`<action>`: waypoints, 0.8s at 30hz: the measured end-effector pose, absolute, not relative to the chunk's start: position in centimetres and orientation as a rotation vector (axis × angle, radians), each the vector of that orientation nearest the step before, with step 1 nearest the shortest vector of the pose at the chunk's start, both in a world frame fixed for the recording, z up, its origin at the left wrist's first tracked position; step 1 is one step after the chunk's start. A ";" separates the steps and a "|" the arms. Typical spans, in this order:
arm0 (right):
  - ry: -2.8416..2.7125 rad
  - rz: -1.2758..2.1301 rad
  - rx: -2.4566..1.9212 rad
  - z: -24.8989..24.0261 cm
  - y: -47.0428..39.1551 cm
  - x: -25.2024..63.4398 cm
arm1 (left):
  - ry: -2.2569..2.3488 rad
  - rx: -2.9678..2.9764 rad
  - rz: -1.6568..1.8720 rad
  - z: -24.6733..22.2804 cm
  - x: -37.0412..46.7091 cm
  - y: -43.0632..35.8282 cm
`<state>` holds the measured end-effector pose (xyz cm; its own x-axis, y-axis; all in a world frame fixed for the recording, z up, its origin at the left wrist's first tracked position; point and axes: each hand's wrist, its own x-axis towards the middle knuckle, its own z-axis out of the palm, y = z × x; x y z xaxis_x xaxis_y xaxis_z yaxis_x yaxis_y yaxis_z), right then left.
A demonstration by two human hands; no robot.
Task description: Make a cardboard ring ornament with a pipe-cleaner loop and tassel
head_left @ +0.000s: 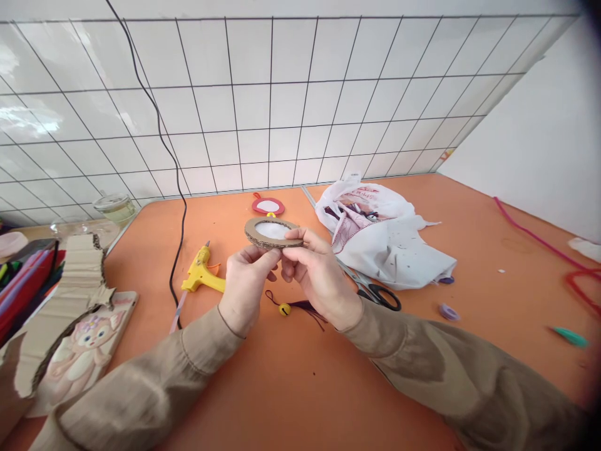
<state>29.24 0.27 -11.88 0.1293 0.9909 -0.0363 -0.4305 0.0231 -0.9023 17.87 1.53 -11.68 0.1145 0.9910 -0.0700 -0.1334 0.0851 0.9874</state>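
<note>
A round cardboard ring (256, 237) with a white centre is held above the orange table, tilted slightly. My left hand (246, 282) pinches its near edge, thumb close to the other thumb. On the right side of the ring, my right hand (322, 272) grips the rim, with some fingers curled underneath. Below the hands lies a yellow bell (284, 309) with a dark loop and dark tassel strands, partly hidden by my right hand. Behind the ring rests a red-rimmed oval piece (268, 205) with a white middle.
A yellow glue gun (201, 272) lies left of the hands, near a black cable (181, 219). Right are a white plastic bag (389, 244), black-handled scissors (382, 295) and a purple roll (449, 312). Torn cardboard (82, 269) lies far left.
</note>
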 end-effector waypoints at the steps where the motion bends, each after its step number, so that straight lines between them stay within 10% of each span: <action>1: -0.784 1.291 -0.942 -11.9 0.3 29.2 | 1.074 1.103 1.138 -11.7 17.9 1.5; 24: -0.847 1.264 -0.985 -12.3 0.6 29.5 | 1.037 1.075 1.092 -11.7 17.8 1.6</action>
<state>29.45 0.60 -12.30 0.1267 0.9918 -0.0157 -0.3621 0.0315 -0.9316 17.78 1.59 -11.72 0.1551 0.9827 -0.1013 -0.1521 0.1250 0.9804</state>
